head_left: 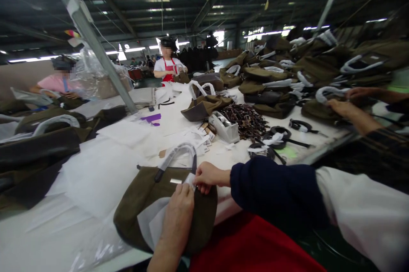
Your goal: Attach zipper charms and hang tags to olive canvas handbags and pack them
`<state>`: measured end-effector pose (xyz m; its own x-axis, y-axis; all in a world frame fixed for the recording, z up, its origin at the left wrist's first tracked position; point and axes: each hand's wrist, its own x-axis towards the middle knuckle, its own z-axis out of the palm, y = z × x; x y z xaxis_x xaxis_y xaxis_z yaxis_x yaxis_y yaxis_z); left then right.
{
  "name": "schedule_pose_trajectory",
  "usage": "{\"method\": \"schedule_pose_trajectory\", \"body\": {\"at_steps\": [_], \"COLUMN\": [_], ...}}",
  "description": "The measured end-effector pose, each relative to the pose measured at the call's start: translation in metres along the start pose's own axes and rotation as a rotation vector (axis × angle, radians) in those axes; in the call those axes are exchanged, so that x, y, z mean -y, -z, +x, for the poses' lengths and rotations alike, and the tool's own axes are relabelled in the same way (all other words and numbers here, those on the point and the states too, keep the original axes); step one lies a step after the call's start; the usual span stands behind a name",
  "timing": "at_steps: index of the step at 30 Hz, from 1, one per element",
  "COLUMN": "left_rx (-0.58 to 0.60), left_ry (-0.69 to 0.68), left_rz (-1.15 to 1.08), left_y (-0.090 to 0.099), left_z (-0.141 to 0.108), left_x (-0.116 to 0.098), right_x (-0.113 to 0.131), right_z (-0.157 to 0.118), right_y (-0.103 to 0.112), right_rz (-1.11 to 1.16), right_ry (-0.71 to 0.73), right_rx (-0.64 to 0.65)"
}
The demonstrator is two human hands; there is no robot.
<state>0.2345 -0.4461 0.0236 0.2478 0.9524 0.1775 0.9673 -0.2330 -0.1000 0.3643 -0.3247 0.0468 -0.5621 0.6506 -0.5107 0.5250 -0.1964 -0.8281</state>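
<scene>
An olive-green handbag (pixel 137 191) with dark trim lies on the table in front of me. White wrapping covers much of its raised handle (pixel 174 153), and a small white label (pixel 175 181) sits near its top edge. My left hand (pixel 179 208) rests over the bag, fingers closed at a strip of white wrapping paper (pixel 191 179). From the right, my right hand (pixel 209 177) pinches the edge of that same paper. What lies beneath the paper is hidden by my fingers. A loose white sheet (pixel 153 219) lies on the bag beside my left wrist.
White sheets (pixel 99 174) spread to the left. Beyond the bag stand a tape dispenser (pixel 225 127), a heap of dark brown straps (pixel 244 118) and coiled black straps (pixel 279 133). More bags (pixel 268 89) pile up behind. Another person's hands (pixel 348 104) work at the right; two people sit or stand farther back.
</scene>
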Motion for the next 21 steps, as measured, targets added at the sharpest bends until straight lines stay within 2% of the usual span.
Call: {"method": "schedule_pose_trajectory", "body": {"at_steps": [6, 12, 14, 17, 19, 21], "left_rx": [0.021, -0.051, -0.050, -0.053, -0.058, -0.060], "left_ry": [0.013, 0.064, 0.090, 0.124, 0.125, 0.117], "left_rz": [-0.047, -0.168, -0.260, -0.398, -0.463, -0.499], "left_y": [0.007, 0.012, 0.017, 0.024, 0.026, 0.027], "left_z": [0.000, -0.002, -0.001, 0.002, 0.005, 0.007], "left_x": [-0.001, 0.002, 0.007, 0.016, 0.022, 0.026], "right_x": [0.005, -0.002, -0.004, -0.006, -0.006, -0.007], "right_z": [0.004, -0.007, -0.016, -0.028, -0.030, -0.024], "right_y": [0.001, 0.006, 0.009, 0.015, 0.016, 0.015], "right_rz": [-0.209, -0.461, -0.540, -0.637, -0.806, -1.073], "right_ry": [-0.028, 0.097, 0.191, 0.356, 0.560, 0.821], "right_rx": [0.054, 0.076, 0.043, -0.078, -0.178, -0.265]}}
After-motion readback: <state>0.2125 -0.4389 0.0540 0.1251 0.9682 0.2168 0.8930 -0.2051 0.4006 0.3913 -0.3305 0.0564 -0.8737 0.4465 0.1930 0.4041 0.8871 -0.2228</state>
